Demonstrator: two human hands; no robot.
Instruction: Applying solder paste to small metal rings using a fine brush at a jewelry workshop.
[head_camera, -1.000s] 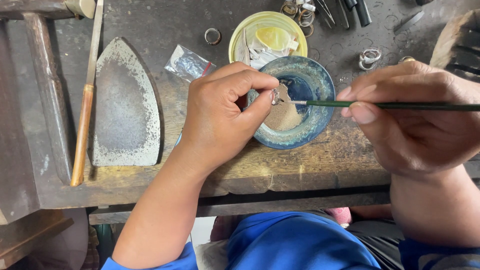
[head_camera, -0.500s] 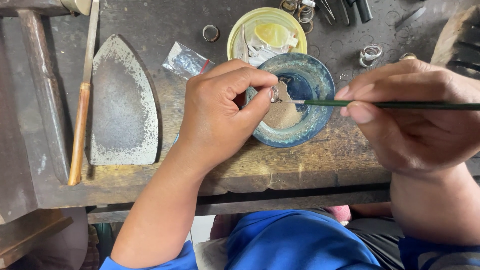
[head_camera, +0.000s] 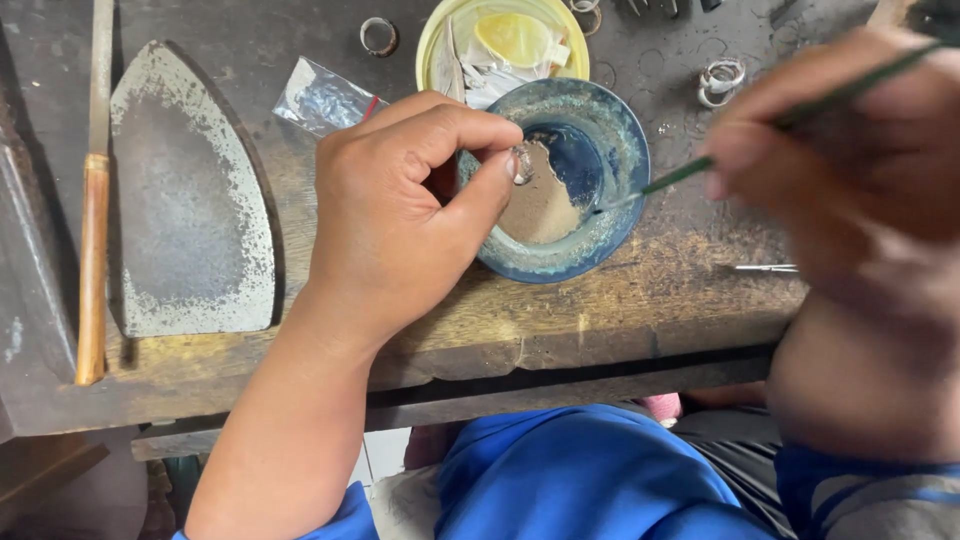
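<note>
My left hand (head_camera: 400, 215) pinches a small silver ring (head_camera: 522, 163) between thumb and forefinger, just over the left rim of a blue bowl (head_camera: 610, 230) holding tan liquid. My right hand (head_camera: 860, 160), blurred at the right, grips a thin green brush (head_camera: 740, 150). The brush tip dips inside the bowl, apart from the ring.
A yellow dish (head_camera: 432, 40) with paper scraps sits behind the bowl. A flat iron-shaped metal plate (head_camera: 190, 210) and a wooden-handled file (head_camera: 93, 220) lie at the left. A plastic bag (head_camera: 322, 98), loose rings (head_camera: 722, 80) and a metal pin (head_camera: 765, 268) rest on the wooden bench.
The brush tilted, its tip dropping from the ring down into the bowl. My right hand rose and moved closer to the camera. My left hand kept holding the ring.
</note>
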